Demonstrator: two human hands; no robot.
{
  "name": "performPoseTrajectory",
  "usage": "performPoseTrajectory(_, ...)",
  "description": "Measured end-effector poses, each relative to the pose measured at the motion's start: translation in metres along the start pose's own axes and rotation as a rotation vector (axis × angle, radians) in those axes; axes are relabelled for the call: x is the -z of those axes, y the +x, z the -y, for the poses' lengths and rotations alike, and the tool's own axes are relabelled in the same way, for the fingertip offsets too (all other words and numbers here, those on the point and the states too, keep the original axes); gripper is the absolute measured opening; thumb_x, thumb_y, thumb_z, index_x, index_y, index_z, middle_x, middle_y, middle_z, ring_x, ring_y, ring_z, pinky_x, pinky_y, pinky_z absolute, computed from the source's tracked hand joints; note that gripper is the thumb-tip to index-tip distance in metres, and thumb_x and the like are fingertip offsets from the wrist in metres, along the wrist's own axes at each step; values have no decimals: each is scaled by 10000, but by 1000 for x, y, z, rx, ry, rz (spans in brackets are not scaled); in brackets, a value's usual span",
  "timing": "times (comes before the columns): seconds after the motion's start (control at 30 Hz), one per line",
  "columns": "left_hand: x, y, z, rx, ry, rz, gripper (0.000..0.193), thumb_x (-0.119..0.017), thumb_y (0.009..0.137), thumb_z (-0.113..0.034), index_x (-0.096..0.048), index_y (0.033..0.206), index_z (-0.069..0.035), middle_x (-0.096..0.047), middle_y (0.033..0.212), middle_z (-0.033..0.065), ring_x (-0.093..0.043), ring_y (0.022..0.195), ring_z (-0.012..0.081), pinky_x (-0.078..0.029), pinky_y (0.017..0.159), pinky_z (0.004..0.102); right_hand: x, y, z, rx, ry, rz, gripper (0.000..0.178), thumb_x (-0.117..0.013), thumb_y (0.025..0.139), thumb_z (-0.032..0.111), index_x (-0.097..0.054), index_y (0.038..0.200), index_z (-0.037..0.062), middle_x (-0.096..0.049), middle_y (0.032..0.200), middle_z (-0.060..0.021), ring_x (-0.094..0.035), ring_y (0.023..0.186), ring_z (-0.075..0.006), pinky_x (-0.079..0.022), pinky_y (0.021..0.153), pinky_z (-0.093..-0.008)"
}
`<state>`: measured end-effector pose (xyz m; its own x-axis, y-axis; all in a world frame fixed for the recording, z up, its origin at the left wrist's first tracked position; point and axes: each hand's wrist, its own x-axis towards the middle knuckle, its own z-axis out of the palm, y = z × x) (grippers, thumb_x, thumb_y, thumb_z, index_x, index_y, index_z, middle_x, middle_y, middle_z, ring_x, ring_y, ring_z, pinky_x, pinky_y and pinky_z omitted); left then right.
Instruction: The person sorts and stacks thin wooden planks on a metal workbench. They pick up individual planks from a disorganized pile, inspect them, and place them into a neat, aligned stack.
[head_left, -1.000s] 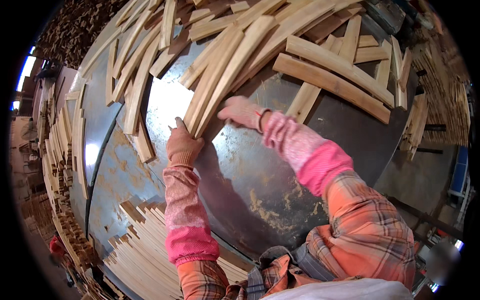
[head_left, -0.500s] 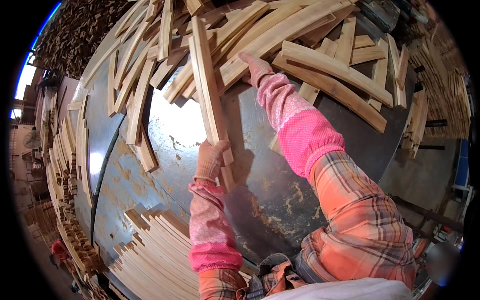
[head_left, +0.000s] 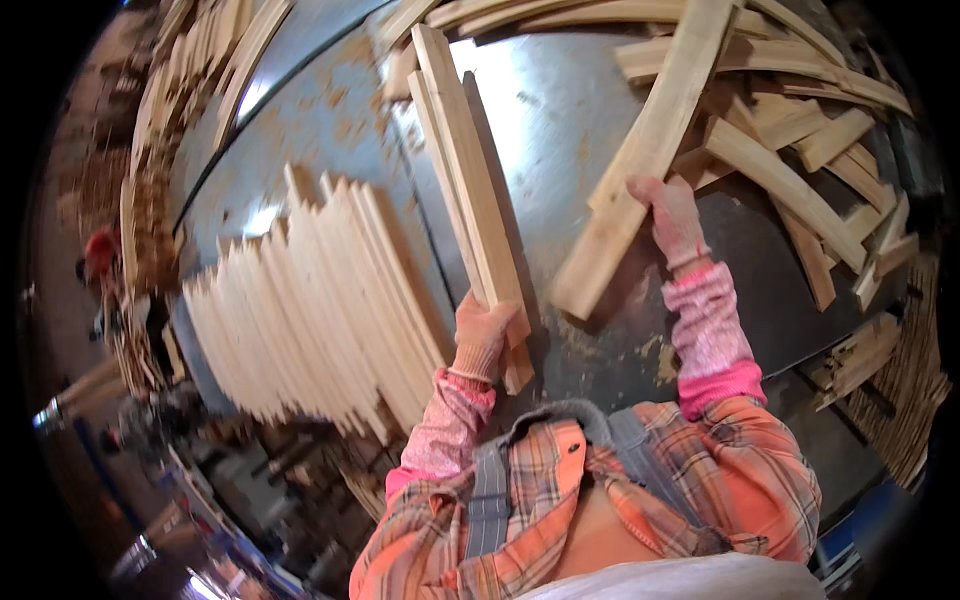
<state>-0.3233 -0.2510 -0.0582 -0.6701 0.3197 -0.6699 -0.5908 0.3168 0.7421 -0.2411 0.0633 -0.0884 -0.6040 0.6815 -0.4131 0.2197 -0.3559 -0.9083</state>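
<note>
At 9 o'clock, a broad fan of pale, narrow wooden strips point(head_left: 310, 310) lies packed side by side, its ends uneven, on the grey, sawdust-dusted metal worktop point(head_left: 575, 150). To its right, near the centre, the left hand point(head_left: 485, 325), in what looks like a tan-pink knitted glove, has its fingers wrapped round the lower ends of 2 long, pale, square-edged wooden pieces point(head_left: 462, 160) that point towards 11 o'clock. Their ends are staggered, so a firm, even squeeze across the pair would best stop either sliding; letting the ends come level would also make them easier to control. Farther right, a wide, light-brown, flat wooden board point(head_left: 655, 130) slants from 1 o'clock down towards 7 o'clock, with a stepped edge that may belong to a 2nd piece. The right hand point(head_left: 672, 212), similarly gloved, pinches its right edge at 2 o'clock, thumb on the upper face; how far the other fingers reach underneath cannot be told. That hold is nearer the lower end, so a steady wrist should keep the long far part from dipping or catching the loose heap of curved, light-brown boards point(head_left: 785, 188) just beyond, also at 2 o'clock.
</note>
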Motion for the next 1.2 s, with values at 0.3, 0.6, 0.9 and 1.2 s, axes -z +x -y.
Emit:
performPoseTrajectory(0.3, 30, -58, 98, -46, 466, -77, 549, -724, 922, -401, -637, 1326, -40, -736, 1166, 196, -692, 1098, 334, -525, 957, 410, -96, -145, -24, -26, -1252, 192, 680, -820, 757, 345, -602, 1282, -29, -659, 1264, -237, -655, 1175, -393, -528, 1014, -442)
performPoseTrajectory(0.6, -10, -21, 3, -168, 812, -420, 1178, -845, 763, -507, -215, 1595, 39, -460, 1445, 332, -528, 1299, 488, -476, 1072, 481, -90, -177, -57, 5, -1099, 670, 689, -699, 885, 314, -468, 1467, 28, -570, 1376, -264, -580, 1254, -435, -479, 1074, -482)
performPoseTrajectory(0.9, 26, 1, -19, -193, 148, -23, 960, -815, 748, -373, -388, 1512, 19, -600, 1282, 234, -641, 1140, 376, -562, 971, 460, -65, -156, -54, 94, -747, 581, 561, -645, 907, 332, -618, 1352, -9, -644, 1341, -246, -607, 1264, -393, -481, 1074, -434)
performPoseTrajectory(1.2, 85, 11, 42, -157, -1001, 403, 790, -699, 863, -560, -530, 1409, -14, -681, 1234, 180, -704, 1051, 322, -613, 891, 461, -4, -119, -52, -142, -355, 241, 435, -697, 936, 175, -660, 1329, -5, -708, 1038, -45, -606, 853, -117, -508, 788, -273)
